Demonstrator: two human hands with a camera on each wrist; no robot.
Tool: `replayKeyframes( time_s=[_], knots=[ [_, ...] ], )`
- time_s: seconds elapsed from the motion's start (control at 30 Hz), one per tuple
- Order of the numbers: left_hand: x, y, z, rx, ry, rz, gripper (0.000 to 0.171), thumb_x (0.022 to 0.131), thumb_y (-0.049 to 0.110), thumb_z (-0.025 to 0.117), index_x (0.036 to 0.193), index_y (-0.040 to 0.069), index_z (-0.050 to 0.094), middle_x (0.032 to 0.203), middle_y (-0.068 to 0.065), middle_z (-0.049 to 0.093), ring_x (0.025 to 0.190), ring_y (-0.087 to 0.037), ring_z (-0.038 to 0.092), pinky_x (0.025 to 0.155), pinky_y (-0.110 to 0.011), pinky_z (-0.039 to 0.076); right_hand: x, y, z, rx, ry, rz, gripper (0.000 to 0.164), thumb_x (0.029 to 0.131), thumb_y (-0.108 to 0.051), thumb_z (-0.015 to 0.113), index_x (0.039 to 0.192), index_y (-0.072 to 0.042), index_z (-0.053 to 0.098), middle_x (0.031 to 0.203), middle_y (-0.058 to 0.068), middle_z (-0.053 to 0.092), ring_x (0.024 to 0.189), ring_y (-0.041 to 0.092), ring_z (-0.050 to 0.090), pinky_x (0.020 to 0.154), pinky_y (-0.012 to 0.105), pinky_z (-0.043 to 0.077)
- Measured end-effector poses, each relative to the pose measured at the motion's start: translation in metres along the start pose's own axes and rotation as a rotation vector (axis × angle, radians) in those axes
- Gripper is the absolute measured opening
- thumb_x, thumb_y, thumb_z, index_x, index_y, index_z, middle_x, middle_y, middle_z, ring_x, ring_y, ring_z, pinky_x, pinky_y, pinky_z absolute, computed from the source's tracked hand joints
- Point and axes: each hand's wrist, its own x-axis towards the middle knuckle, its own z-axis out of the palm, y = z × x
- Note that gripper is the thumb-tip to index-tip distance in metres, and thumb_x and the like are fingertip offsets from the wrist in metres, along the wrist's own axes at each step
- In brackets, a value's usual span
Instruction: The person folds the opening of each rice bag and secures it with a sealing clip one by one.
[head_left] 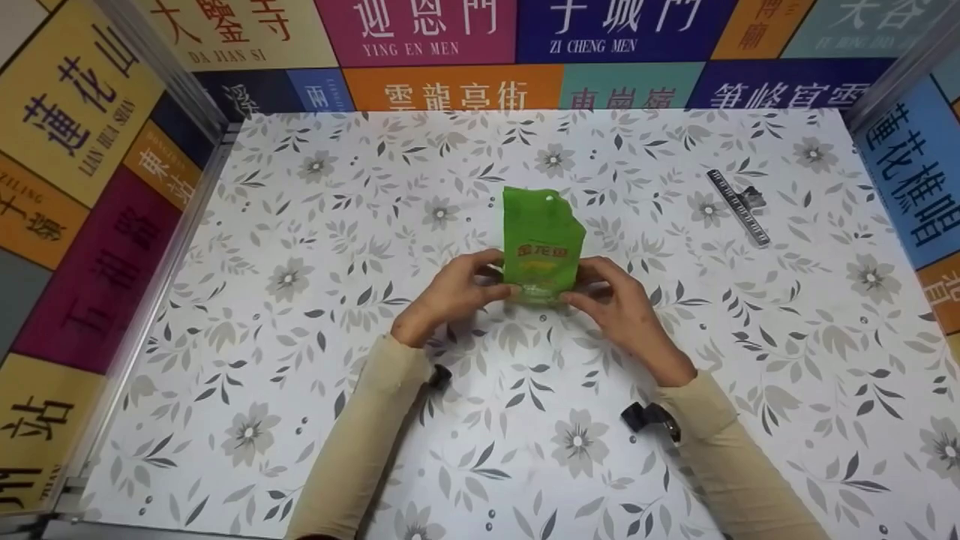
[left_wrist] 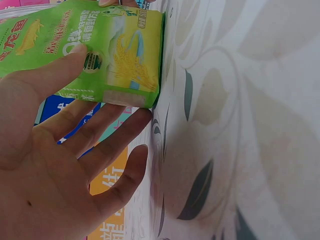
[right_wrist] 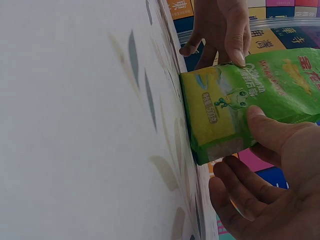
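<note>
A green food bag (head_left: 541, 247) stands upright on the patterned tabletop, its top corner folded or slanted. Its front carries printed characters and, lower down, a yellow panel with wheat ears (left_wrist: 132, 60). My left hand (head_left: 459, 289) grips the bag's left side low down, thumb on the front and fingers round the side toward the back. On the opposite side my right hand (head_left: 621, 304) holds it likewise; in the right wrist view its thumb presses the front near the yellow panel. The bag's back is hidden.
A long black clip with ruler-like marks (head_left: 739, 206) lies at the right rear of the table (head_left: 375, 450). Colourful panels with large characters (head_left: 427, 30) wall the table's back and both sides. Small black devices (head_left: 646, 418) sit at the wrists.
</note>
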Motion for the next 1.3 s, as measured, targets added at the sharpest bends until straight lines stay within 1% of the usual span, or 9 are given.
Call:
replayKeyframes(
  time_s=[0.17, 0.4, 0.5, 0.63, 0.73, 0.9, 1.03, 1.3],
  knots=[
    [0.0001, 0.0008, -0.0007, -0.011, -0.003, -0.002, 0.042, 0.094, 0.018, 0.077, 0.134, 0.014, 0.068, 0.131, -0.008, 0.073, 0.122, -0.028, 0.07, 0.11, -0.041, 0.053, -0.0003, -0.0011, -0.0007, -0.007, 0.001, 0.008, 0.046, 0.09, -0.015, 0.081, 0.134, -0.013, 0.066, 0.121, 0.01, 0.072, 0.113, 0.025, 0.068, 0.095, 0.039, 0.057],
    [0.0007, -0.0009, -0.0005, -0.004, -0.001, 0.01, 0.042, 0.094, 0.017, 0.076, 0.134, 0.013, 0.068, 0.13, -0.01, 0.073, 0.121, -0.029, 0.07, 0.109, -0.041, 0.054, 0.0003, -0.0015, -0.0002, -0.01, 0.006, 0.012, 0.047, 0.09, -0.014, 0.082, 0.134, -0.012, 0.065, 0.119, 0.01, 0.072, 0.113, 0.028, 0.069, 0.095, 0.038, 0.057],
    [0.0009, -0.0011, -0.0007, -0.003, -0.004, 0.014, 0.041, 0.094, 0.017, 0.076, 0.134, 0.013, 0.068, 0.131, -0.01, 0.073, 0.121, -0.028, 0.07, 0.109, -0.041, 0.054, 0.0004, -0.0016, 0.0002, -0.012, 0.008, 0.012, 0.047, 0.09, -0.014, 0.082, 0.134, -0.012, 0.065, 0.12, 0.011, 0.072, 0.113, 0.029, 0.069, 0.095, 0.04, 0.057],
    [0.0009, -0.0008, -0.001, -0.002, -0.007, 0.007, 0.041, 0.094, 0.019, 0.077, 0.134, 0.013, 0.068, 0.131, -0.009, 0.073, 0.121, -0.028, 0.07, 0.11, -0.041, 0.053, 0.0006, -0.0012, 0.0007, -0.015, 0.011, 0.013, 0.047, 0.09, -0.013, 0.082, 0.134, -0.012, 0.065, 0.121, 0.012, 0.072, 0.113, 0.03, 0.069, 0.096, 0.043, 0.058],
    [0.0007, -0.0006, -0.0011, -0.003, -0.007, 0.001, 0.042, 0.094, 0.018, 0.077, 0.134, 0.013, 0.068, 0.131, -0.009, 0.073, 0.122, -0.028, 0.07, 0.111, -0.041, 0.053, 0.0008, -0.0007, 0.0009, -0.019, 0.012, 0.011, 0.047, 0.09, -0.013, 0.081, 0.134, -0.011, 0.065, 0.121, 0.013, 0.073, 0.113, 0.03, 0.069, 0.096, 0.044, 0.058],
    [0.0002, -0.0009, -0.0004, 0.001, -0.003, -0.005, 0.041, 0.094, 0.018, 0.077, 0.133, 0.012, 0.068, 0.131, -0.009, 0.073, 0.122, -0.028, 0.07, 0.11, -0.041, 0.053, 0.0007, -0.0005, 0.0006, -0.019, 0.004, 0.019, 0.047, 0.09, -0.014, 0.081, 0.134, -0.012, 0.065, 0.121, 0.011, 0.073, 0.113, 0.028, 0.069, 0.095, 0.037, 0.058],
    [-0.0003, -0.0002, -0.0007, -0.002, 0.001, 0.003, 0.041, 0.094, 0.017, 0.077, 0.134, 0.013, 0.068, 0.132, -0.009, 0.073, 0.122, -0.028, 0.07, 0.11, -0.041, 0.053, 0.0009, -0.001, 0.0003, -0.019, 0.001, 0.017, 0.046, 0.09, -0.015, 0.081, 0.133, -0.014, 0.066, 0.121, 0.01, 0.073, 0.113, 0.027, 0.069, 0.094, 0.033, 0.057],
    [-0.0012, 0.0004, -0.0011, -0.002, -0.004, 0.013, 0.04, 0.095, 0.022, 0.077, 0.133, 0.014, 0.069, 0.129, -0.007, 0.073, 0.121, -0.027, 0.07, 0.11, -0.04, 0.053, -0.0003, 0.0001, 0.0008, 0.008, 0.018, 0.006, 0.043, 0.091, -0.013, 0.081, 0.131, -0.013, 0.068, 0.116, 0.012, 0.074, 0.11, 0.03, 0.069, 0.09, 0.027, 0.055]
  ],
)
